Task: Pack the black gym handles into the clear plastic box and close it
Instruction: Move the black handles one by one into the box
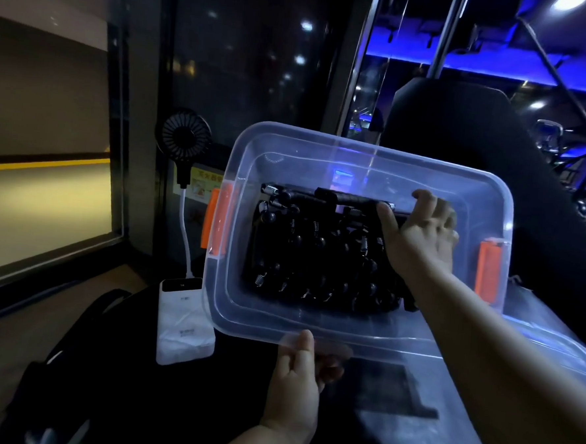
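Observation:
The clear plastic box [364, 157] with orange latches on both ends is tilted up toward me, its open top facing the camera. My left hand [297, 376] grips its near rim from below. Inside lies a dense pile of black gym handles [317, 254] with small metal springs showing. My right hand [421, 229] reaches into the box and closes on a black handle [347, 202] at the top of the pile. The clear lid [483, 340] lies flat under the box at the right.
A white power bank [182, 321] lies left of the box, with a small black fan [186, 136] on a white stalk plugged into it. A black bag [81, 353] sits at lower left. A black padded seat [479, 130] stands behind.

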The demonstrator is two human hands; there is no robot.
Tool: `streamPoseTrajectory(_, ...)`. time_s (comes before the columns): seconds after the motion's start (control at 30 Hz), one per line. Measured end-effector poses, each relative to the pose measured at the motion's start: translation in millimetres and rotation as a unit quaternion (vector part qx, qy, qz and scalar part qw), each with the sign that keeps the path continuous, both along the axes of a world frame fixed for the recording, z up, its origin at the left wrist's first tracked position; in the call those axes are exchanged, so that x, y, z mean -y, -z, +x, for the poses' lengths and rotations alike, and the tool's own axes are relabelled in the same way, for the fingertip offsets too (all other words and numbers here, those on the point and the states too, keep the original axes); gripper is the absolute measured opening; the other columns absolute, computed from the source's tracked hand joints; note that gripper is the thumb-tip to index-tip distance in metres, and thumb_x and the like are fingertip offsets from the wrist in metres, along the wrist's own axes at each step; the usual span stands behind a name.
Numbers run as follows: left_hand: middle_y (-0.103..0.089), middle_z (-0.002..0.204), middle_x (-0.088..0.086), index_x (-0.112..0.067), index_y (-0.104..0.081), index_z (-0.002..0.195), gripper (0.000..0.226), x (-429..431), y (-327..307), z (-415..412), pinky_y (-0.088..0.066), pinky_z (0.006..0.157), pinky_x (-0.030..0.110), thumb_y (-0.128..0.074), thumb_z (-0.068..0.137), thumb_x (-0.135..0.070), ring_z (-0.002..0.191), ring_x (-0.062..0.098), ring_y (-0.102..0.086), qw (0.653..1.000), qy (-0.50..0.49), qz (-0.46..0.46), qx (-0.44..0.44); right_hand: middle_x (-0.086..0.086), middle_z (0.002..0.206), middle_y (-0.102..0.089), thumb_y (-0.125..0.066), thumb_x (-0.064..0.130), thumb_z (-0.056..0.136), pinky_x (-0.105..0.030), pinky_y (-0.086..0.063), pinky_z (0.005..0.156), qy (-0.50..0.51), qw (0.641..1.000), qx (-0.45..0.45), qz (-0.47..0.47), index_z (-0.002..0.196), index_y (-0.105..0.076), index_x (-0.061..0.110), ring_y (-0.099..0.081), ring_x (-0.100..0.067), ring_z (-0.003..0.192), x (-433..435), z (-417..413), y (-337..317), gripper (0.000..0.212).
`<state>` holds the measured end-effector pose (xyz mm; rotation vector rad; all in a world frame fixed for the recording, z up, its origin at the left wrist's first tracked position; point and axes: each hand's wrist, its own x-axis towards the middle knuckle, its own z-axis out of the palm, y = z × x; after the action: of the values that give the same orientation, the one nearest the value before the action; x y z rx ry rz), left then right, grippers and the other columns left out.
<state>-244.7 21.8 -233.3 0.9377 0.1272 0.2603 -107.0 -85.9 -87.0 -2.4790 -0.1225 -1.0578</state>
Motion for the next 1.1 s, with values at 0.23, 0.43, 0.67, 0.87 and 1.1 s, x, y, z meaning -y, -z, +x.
streamPoseTrajectory(0.23,-0.071,0.082,0.022,0.010,-0.046,0.109,0.043,0.8,-5.8,-4.0,-0.050,0.068,0.030,-0.029,0.102,-0.029,0.075,0.024,-0.068,1.000,0.000,0.027,0.010,-0.021,0.125,-0.047,-0.046,0.034,0.087,-0.041,-0.022,0.103,0.026,0.978,0.202,0.031,0.121,-0.044,0.009,-0.035,-0.033,0.120,74.8,-41.2,31.7,0.042)
streamPoseTrajectory(0.43,-0.071,0.083,0.021,0.006,-0.047,0.109,0.040,4.4,-10.2,-6.8,-0.052,0.069,0.030,-0.029,0.103,-0.029,0.078,0.024,-0.071,1.000,-0.010,0.016,0.005,-0.021,0.107,-0.054,-0.031,0.040,0.095,-0.040,-0.036,0.083,0.033,0.991,0.006,0.130,0.108,-0.052,0.010,-0.047,-0.035,0.104,125.5,-36.0,60.6,0.039)
streamPoseTrajectory(0.67,-0.072,0.080,0.017,-0.006,-0.047,0.099,0.031,9.7,-17.9,-7.9,-0.051,0.072,0.033,-0.029,0.103,-0.030,0.080,0.026,-0.069,1.000,-0.026,0.009,-0.009,-0.009,0.074,-0.055,-0.030,0.040,0.101,-0.039,-0.040,0.066,-0.010,0.983,-0.108,0.150,0.094,-0.044,0.017,-0.054,-0.031,0.074,131.8,-44.6,68.8,0.028)
streamPoseTrajectory(0.87,-0.070,0.082,0.020,-0.006,-0.045,0.107,0.030,11.7,-27.2,-9.3,-0.051,0.072,0.033,-0.029,0.103,-0.031,0.080,0.027,-0.069,1.000,-0.025,-0.002,-0.015,-0.011,0.072,-0.055,-0.035,0.036,0.101,-0.038,-0.035,0.063,-0.038,0.979,-0.055,0.193,0.093,-0.049,0.010,-0.049,-0.031,0.072,130.3,-48.1,69.4,0.031)
streamPoseTrajectory(1.1,-0.071,0.087,0.021,0.006,-0.044,0.124,0.046,15.6,-37.9,-4.1,-0.054,0.065,0.027,-0.029,0.103,-0.032,0.074,0.020,-0.071,1.000,0.018,0.021,-0.015,-0.007,0.074,-0.056,-0.040,0.035,0.100,-0.034,-0.030,0.064,-0.026,0.968,-0.012,0.249,0.092,-0.054,0.011,-0.048,-0.028,0.073,143.2,-56.6,64.4,0.029)
